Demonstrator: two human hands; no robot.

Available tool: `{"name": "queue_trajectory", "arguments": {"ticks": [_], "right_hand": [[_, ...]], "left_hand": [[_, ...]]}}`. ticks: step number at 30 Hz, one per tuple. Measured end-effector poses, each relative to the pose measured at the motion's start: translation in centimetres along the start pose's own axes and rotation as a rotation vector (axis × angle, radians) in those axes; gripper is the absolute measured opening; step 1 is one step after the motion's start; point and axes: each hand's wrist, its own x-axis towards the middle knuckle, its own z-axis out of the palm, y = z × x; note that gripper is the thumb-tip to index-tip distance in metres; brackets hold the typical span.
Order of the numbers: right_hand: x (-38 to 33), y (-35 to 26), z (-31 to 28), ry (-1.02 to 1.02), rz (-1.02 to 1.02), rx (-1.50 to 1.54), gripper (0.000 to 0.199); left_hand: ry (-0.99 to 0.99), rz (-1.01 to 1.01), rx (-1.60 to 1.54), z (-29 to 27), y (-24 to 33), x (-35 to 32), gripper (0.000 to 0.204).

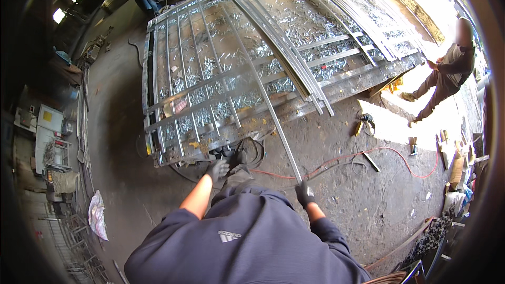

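- While I look down over my dark sweatshirt, my right hand [304,193], gloved, is closed around the near end of a long bar [268,100].
- That bar runs up and away from the hand, lying slantwise across the gate [221,81].
- My left hand [217,169], also gloved, hovers near the gate's near edge; I cannot tell how far it is open, and I see nothing in it.
- The gate is a big metal frame of rails and pickets, lying flat on the floor, with shiny metal scraps showing between the bars.
- A bundle of strips [294,42] rests across the gate, just right of my bar.
- A red cable [368,155] snakes over the floor to the right of the bar's near end.
- A drill [364,122] lies beyond the cable.
- Another person [444,73] stands well apart at the far right.
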Motion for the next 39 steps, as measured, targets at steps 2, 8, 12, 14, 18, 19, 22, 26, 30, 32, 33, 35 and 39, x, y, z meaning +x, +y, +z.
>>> {"name": "queue_trajectory", "arguments": {"ticks": [2,8,12,14,18,19,22,26,30,32,33,35,39], "right_hand": [[-8.7,5.5,-0.4,0.078,0.123,-0.045,0.036],[-25.5,13.9,-2.8,-0.149,0.479,0.131,0.039],[-26.2,12.0,-3.6,-0.210,0.359,0.601,0.055],[-26.3,11.0,-3.1,-0.201,0.411,0.696,0.054],[-29.3,11.7,-0.6,0.082,0.585,0.726,0.040],[-30.3,12.2,0.1,0.108,0.497,0.758,0.035],[-33.5,13.1,1.1,0.025,0.540,0.567,0.031],[-33.9,10.5,0.1,-0.117,0.630,0.582,0.044],[-31.1,7.0,-1.1,-0.162,0.774,0.845,0.041],[-30.4,6.6,-1.0,-0.158,0.724,0.778,0.039],[-30.3,6.7,-0.6,-0.157,0.698,0.744,0.037],[-31.0,7.5,0.4,-0.180,0.869,0.860,0.033],[-34.4,8.6,0.9,-0.203,0.919,0.553,0.037]], "left_hand": [[-0.083,0.049,-0.018,5.2,0.9,1.1,0.039],[-0.275,0.021,-0.071,17.8,-1.7,4.2,0.044],[-0.176,-0.036,-0.097,23.0,-4.2,5.4,0.035],[-0.165,-0.100,-0.138,24.4,-5.1,5.3,0.024],[-0.184,0.186,-0.205,25.7,-6.6,5.5,0.016],[-0.186,0.024,-0.361,25.4,-7.0,5.7,0.018],[-0.093,-0.004,-0.316,24.7,-6.5,7.2,0.024],[-0.022,0.059,-0.292,24.4,-4.7,7.7,0.022],[-0.202,0.058,-0.212,25.1,-6.9,3.9,0.017],[-0.331,-0.213,-0.251,25.1,-8.9,2.2,0.017],[-0.416,-0.330,-0.285,24.8,-9.5,1.8,0.016],[-0.554,-0.331,-0.272,24.2,-9.1,2.6,0.022],[-0.384,-0.118,-0.342,22.8,-3.2,8.1,0.027]]}}
